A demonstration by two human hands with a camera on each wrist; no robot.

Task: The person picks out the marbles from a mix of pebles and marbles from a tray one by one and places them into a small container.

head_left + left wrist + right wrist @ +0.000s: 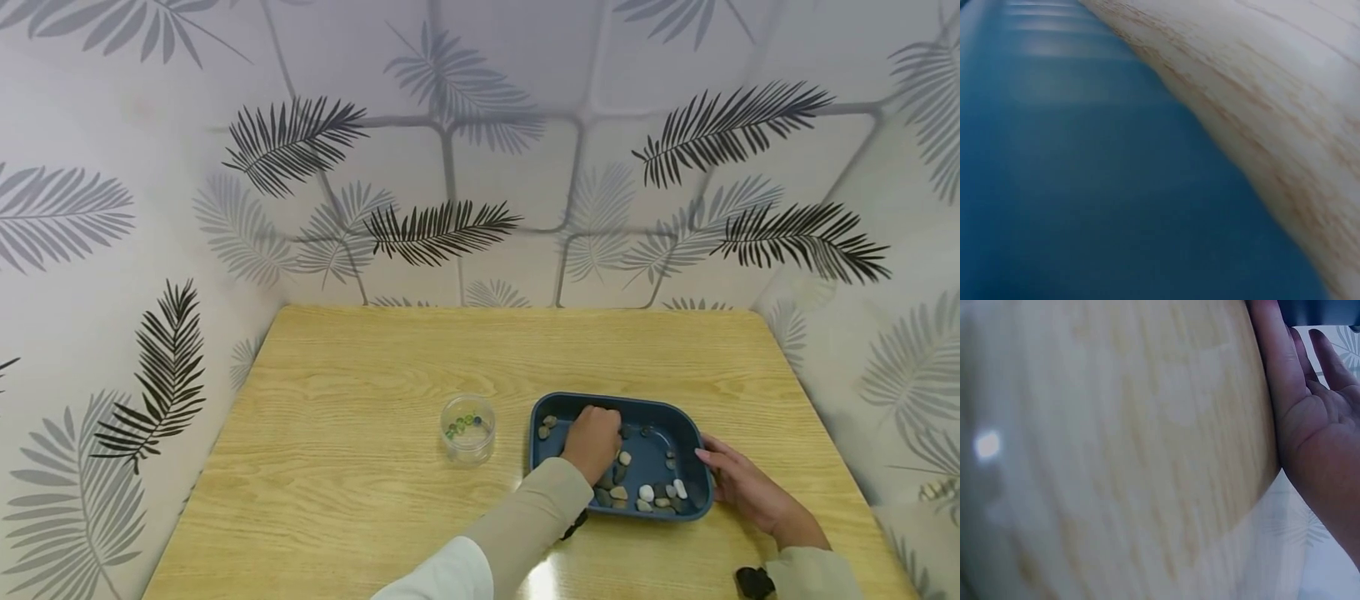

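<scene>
In the head view, my left hand (592, 442) reaches down into a blue tray (697, 505), knuckles up and fingers bent toward its floor. Its fingertips are hidden, so I cannot tell whether they hold a stone. Small stones (619, 493) in grey, brown and tan lie about the hand, and a white stone (647, 493) is among those near the front wall. At the tray's right end, my right hand (750, 492) touches the rim from outside with fingers fairly straight. The right wrist view shows the right hand (1329, 419) resting along the table, its fingers reaching to the tray (1316, 311).
Left of the tray stands a clear round container (468, 442) with several green and blue marbles (465, 423) in it. All this is on a wooden table (337, 392) against a leaf-patterned wall (517, 183). The tray's wall (1097, 162) fills much of the left wrist view.
</scene>
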